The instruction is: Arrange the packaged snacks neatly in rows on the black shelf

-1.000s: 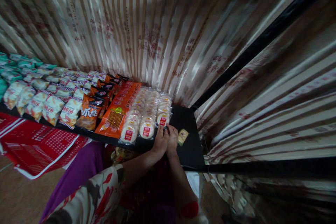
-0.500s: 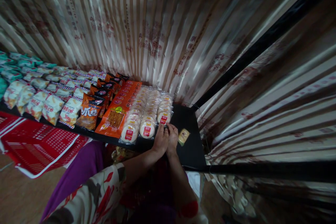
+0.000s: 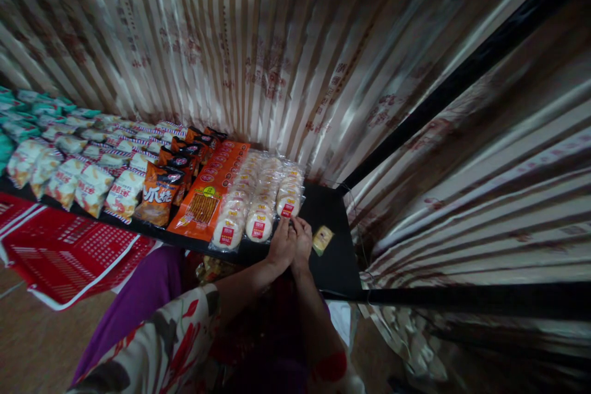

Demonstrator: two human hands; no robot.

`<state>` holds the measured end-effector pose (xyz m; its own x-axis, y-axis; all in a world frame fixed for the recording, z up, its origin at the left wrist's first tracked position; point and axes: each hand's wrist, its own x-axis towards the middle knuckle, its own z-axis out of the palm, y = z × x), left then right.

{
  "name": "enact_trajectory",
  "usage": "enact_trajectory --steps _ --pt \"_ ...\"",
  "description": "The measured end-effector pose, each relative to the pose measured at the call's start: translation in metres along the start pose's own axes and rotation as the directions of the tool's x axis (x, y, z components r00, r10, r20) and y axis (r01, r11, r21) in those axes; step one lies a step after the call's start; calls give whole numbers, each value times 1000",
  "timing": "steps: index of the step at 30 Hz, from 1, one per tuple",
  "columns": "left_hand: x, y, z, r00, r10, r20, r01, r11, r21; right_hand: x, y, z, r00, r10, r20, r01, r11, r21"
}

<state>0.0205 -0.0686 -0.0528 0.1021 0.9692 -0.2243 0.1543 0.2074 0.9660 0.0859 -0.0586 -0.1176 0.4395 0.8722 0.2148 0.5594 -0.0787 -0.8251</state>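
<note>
Plainly, round crackers in clear wrappers

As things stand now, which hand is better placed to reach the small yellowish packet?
Probably the right hand: it sits closer to the yellowish packet; the left hand is farther away, beyond it.

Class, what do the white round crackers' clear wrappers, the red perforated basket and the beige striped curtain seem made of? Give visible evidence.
Clear crinkled wrappers on the white round crackers: probably glossy plastic film; they are see-through with bright glints.
Red perforated basket: likely smooth moulded plastic, from its regular holes.
Beige striped curtain: sheen and soft folds suggest satiny fabric, possibly coated.
</note>
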Motion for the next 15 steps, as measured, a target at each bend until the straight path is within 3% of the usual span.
enact_trajectory --steps 4,15 --pt "1 -10 -18 1000 19 16 -19 1000 -1 -2 -2 0 1000 -4 28 3 1000 5" --pt "1 -13 -21 1000 21 -10 -21 1000 20 -11 -7 4 998 -40 -56 42 998 38"
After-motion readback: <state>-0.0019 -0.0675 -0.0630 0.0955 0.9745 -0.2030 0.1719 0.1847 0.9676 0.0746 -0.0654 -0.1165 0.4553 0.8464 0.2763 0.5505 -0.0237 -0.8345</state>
